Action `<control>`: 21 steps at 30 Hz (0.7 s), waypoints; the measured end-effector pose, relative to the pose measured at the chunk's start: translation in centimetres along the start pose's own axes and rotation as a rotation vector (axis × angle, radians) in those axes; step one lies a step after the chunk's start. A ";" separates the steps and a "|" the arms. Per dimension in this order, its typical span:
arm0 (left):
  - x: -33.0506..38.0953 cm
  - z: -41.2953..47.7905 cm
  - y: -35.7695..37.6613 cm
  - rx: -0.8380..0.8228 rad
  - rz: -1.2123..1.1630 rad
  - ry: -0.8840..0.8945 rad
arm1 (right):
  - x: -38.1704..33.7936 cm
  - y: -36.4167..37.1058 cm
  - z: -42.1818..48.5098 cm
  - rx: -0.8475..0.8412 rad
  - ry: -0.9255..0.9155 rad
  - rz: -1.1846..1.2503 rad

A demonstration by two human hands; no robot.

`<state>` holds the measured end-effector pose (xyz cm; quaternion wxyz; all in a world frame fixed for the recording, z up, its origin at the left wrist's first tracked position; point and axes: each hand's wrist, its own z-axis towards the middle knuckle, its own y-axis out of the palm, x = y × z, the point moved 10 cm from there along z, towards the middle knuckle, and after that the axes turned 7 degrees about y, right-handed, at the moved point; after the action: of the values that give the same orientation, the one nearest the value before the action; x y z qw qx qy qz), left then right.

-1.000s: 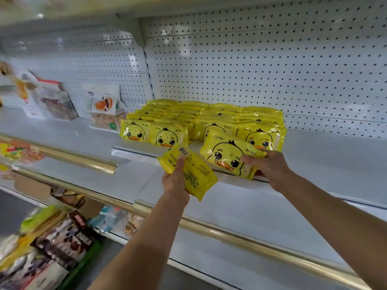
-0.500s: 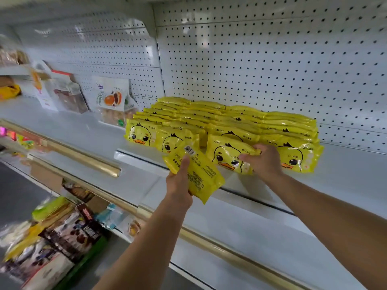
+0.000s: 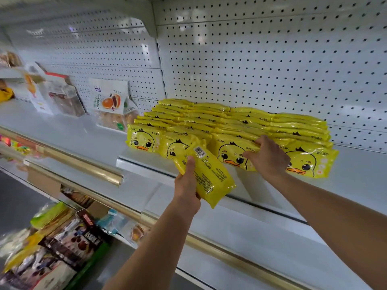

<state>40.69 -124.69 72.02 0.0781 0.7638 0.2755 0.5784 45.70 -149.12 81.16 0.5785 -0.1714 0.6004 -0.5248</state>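
Yellow pack (image 3: 211, 178): barcode side out, gripped by the left hand (image 3: 187, 189) just before the shelf (image 3: 356, 174), seemingly held ready for placing. Front-row duck pack (image 3: 230, 152): stood face-out among stacked packs (image 3: 240, 120), clasped at its top by the right hand (image 3: 267, 159), likely to be squared.

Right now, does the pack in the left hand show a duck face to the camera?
No, the yellow pack in the left hand shows its barcode and printed back.
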 end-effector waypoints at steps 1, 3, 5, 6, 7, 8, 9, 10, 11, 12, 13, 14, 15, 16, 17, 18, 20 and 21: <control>0.0 0.0 0.1 -0.008 -0.004 -0.004 | -0.2 -0.1 -0.1 0.010 -0.018 -0.007; -0.2 -0.1 0.4 -0.034 -0.008 -0.009 | -0.3 -0.5 -0.4 0.030 -0.037 -0.009; -0.3 -0.2 0.8 -0.062 -0.017 -0.019 | -0.3 -1.5 -0.7 0.087 -0.054 0.005; -0.3 -0.2 1.0 -0.072 -0.022 -0.027 | -0.3 -2.2 -1.0 0.125 -0.076 0.013; -0.4 -0.2 1.3 -0.080 -0.028 -0.032 | -0.4 -2.7 -1.4 0.160 -0.116 0.010; -0.3 -0.4 1.7 -0.085 -0.032 -0.039 | -0.7 -3.1 -2.0 0.185 -0.175 -0.008; -0.3 -0.5 2.0 -0.084 -0.027 -0.042 | -1.0 -3.3 -2.7 0.200 -0.242 -0.031; -0.3 -0.7 2.5 -0.085 -0.024 -0.048 | -1.2 -3.4 -3.6 0.213 -0.315 -0.044; -0.3 -0.9 3.0 -0.091 -0.016 -0.051 | -1.5 -3.6 -4.5 0.219 -0.393 -0.046; -0.3 -1.1 3.5 -0.099 -0.010 -0.053 | -1.7 -3.6 -5.5 0.218 -0.479 -0.046; -0.3 -1.3 4.1 -0.103 -0.006 -0.055 | -2.0 -3.4 -6.6 0.206 -0.577 -0.052; -0.4 -1.6 4.6 -0.101 -0.011 -0.059 | -2.3 -3.0 -7.8 0.180 -0.679 -0.072; -0.4 -1.8 5.0 -0.102 -0.014 -0.055 | -2.5 -2.4 -9.0 0.140 -0.769 -0.095; -0.5 -2.0 5.5 -0.110 -0.020 -0.056 | -2.5 -1.9 -9.9 0.100 -0.828 -0.106; -0.7 -2.3 6.1 -0.130 -0.008 -0.057 | -2.3 -1.7 -10.5 0.077 -0.849 -0.093; -0.9 -2.7 6.7 -0.155 0.007 -0.059 | -2.0 -1.7 -10.6 0.064 -0.830 -0.053; -1.2 -3.3 7.6 -0.199 0.044 -0.053 | -1.2 -2.5 -10.3 0.047 -0.727 0.116; -1.3 -3.5 7.9 -0.209 0.077 -0.049 | -0.7 -2.9 -10.0 0.013 -0.645 0.266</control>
<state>39.77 -132.63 75.49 0.1419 0.7753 0.1820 0.5879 35.96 -145.39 81.75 0.8029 -0.2450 0.4003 -0.3676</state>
